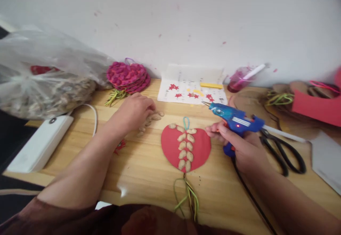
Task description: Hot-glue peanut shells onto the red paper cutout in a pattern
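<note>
A red heart-shaped piece [200, 149] lies on the wooden table, with two columns of peanuts down its middle, a blue loop at its top and green-brown strings below. My right hand [243, 146] holds a blue glue gun [230, 117] just right of the heart, its nozzle pointing up and left. To the left of the heart, my left hand [135, 112] reaches over a small pile of loose peanuts [149, 120]. Its fingers are bent together at the pile; whether they grip a peanut is hidden.
A plastic bag of peanuts [48, 92] and a white box [39, 144] sit left. Behind are magenta round pieces [128, 76], paper with red shapes [166, 94] and a cup [237, 80]. Black scissors [283, 153] lie right, near the gun's cord.
</note>
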Tool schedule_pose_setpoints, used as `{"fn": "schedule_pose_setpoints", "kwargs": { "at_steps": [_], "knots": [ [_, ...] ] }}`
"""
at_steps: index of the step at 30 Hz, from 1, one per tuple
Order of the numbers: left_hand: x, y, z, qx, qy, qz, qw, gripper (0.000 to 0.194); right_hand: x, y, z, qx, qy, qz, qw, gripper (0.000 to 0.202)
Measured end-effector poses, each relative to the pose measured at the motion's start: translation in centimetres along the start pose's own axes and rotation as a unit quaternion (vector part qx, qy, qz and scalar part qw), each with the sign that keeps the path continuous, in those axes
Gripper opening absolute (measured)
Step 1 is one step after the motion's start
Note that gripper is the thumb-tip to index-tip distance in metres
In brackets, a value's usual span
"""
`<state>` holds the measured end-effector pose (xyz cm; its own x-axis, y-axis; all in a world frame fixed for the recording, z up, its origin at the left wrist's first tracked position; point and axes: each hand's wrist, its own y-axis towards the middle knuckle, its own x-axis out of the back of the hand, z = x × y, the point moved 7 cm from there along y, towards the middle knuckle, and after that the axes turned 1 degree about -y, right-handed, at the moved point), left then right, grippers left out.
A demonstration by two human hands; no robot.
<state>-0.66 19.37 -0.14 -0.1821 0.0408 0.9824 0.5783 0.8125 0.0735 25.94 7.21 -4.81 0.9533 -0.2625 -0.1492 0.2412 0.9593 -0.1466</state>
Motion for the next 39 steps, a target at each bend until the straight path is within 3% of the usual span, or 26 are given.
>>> {"fn": "schedule_pose_setpoints", "kwargs": {
  "at_steps": [4,6,8,11,14,17,26,36,39],
  "knots": [
    [0.4,-0.1,0.0,0.007,0.002,-0.011,1.0,0.009,-0.3,0.2,0.1,-0.014,0.048,0.0,0.999,0.016],
    [1.4,-0.2,-1.1,0.012,-0.016,-0.028,0.999,0.011,-0.2,0.3,0.2,-0.016,0.087,-0.009,0.996,0.017],
    [2.2,-0.2,-3.6,-0.012,-0.072,-0.034,0.997,0.015,-0.1,0.4,0.3,-0.015,0.114,-0.022,0.993,0.018],
    [2.2,0.3,-8.9,-0.077,-0.094,0.007,0.993,0.012,0.1,0.4,0.4,-0.013,0.125,-0.038,0.991,0.018],
    [0.8,1.2,-13.3,-0.127,-0.043,0.045,0.99,0.012,0.2,0.3,0.3,-0.011,0.12,-0.045,0.992,0.019],
    [-0.7,1.8,-15.6,-0.169,-0.027,0.045,0.984,0.013,0.3,0.3,0.2,-0.017,0.111,-0.044,0.993,0.02],
    [-2.4,1.7,-15.6,-0.16,-0.008,0.025,0.987,0.014,0.1,0.6,0.1,-0.02,0.105,-0.029,0.994,0.021],
    [-1.0,1.8,-13.6,-0.123,-0.047,-0.013,0.991,0.021,0.3,0.4,-0.3,-0.018,0.067,-0.013,0.998,0.018],
    [-1.2,1.8,-13.2,-0.104,-0.081,0.003,0.991,0.018,0.4,0.3,-0.3,-0.019,0.047,-0.016,0.999,0.018]
  ]
}}
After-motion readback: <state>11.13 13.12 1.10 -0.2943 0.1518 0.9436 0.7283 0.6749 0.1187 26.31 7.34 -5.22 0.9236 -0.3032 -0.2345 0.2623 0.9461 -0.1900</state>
